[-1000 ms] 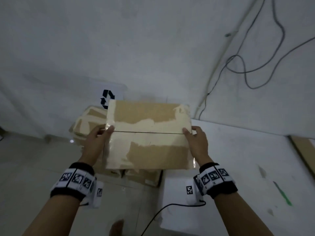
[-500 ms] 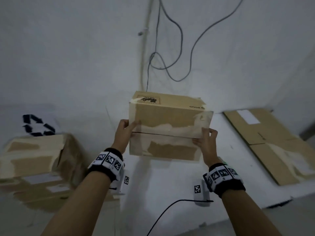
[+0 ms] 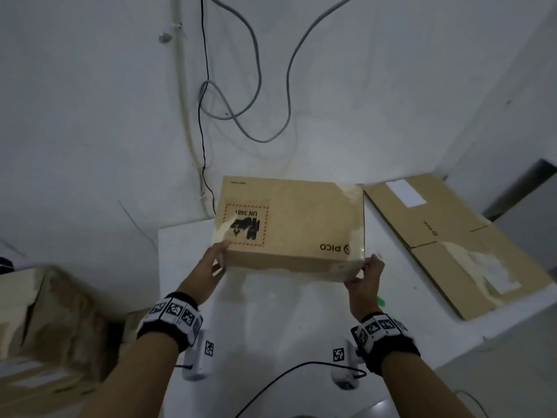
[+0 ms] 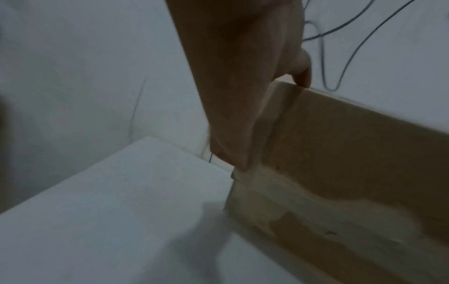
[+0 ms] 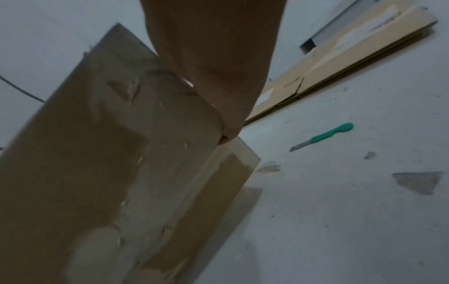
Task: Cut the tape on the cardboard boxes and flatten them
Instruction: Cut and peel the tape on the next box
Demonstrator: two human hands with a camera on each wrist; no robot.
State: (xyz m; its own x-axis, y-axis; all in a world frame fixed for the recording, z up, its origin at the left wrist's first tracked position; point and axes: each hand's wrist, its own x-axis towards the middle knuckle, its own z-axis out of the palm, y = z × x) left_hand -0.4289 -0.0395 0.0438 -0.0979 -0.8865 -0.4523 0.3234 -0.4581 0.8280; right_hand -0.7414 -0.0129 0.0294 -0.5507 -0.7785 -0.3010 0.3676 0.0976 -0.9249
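A taped brown cardboard box (image 3: 289,224) with a PICO print and a UN 3481 label faces up over the white table (image 3: 271,312). My left hand (image 3: 215,260) grips its near left corner, thumb on the top face. My right hand (image 3: 366,270) grips the near right corner. In the left wrist view the left hand (image 4: 233,96) runs down the end of the box (image 4: 352,153), thumb hooked over the top edge. The right wrist view shows the right hand (image 5: 213,57) on the taped end of the box (image 5: 109,153). A green utility knife (image 5: 323,137) lies on the table to the right.
Flattened cardboard (image 3: 452,236) lies on the table's right side. More taped boxes (image 3: 45,321) stand low at the left, off the table. Cables (image 3: 250,116) hang on the white wall behind. Tape scraps (image 5: 417,181) dot the table.
Both hands lifted the box off the stack at the left and carried it right over the white table, turning it so the labelled face is up.
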